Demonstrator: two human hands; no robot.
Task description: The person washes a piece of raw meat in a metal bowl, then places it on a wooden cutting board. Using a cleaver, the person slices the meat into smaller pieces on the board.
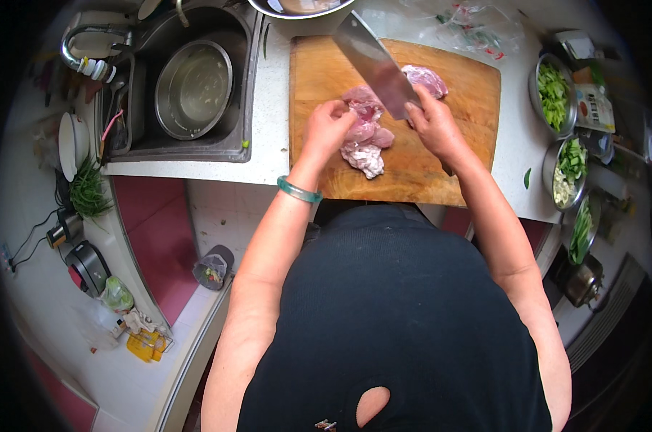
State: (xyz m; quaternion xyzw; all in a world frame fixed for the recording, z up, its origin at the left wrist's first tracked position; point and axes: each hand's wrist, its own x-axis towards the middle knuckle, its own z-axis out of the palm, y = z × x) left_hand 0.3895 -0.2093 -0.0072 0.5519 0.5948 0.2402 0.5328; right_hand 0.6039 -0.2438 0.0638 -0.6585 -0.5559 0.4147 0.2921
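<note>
A broad metal cleaver [372, 65] is in my right hand [436, 121], which grips it by the handle; its blade slants up and to the left above the wooden cutting board [471, 140]. My left hand [331, 127] touches a piece of raw meat [365, 129] on the board, with thumb and fingers at its upper left edge; whether they pinch it is hard to tell. Pale fat or skin [365, 161] shows at the near end of that meat. Another raw piece [426, 81] lies farther back, partly hidden by the blade and my right hand.
Left of the board, a metal basin [194, 89] with cloudy water sits in the sink [245, 108]. A metal bowl [304, 13] stands behind the board, near a clear plastic bag [482, 32]. Bowls of cut greens [555, 97] line the right side.
</note>
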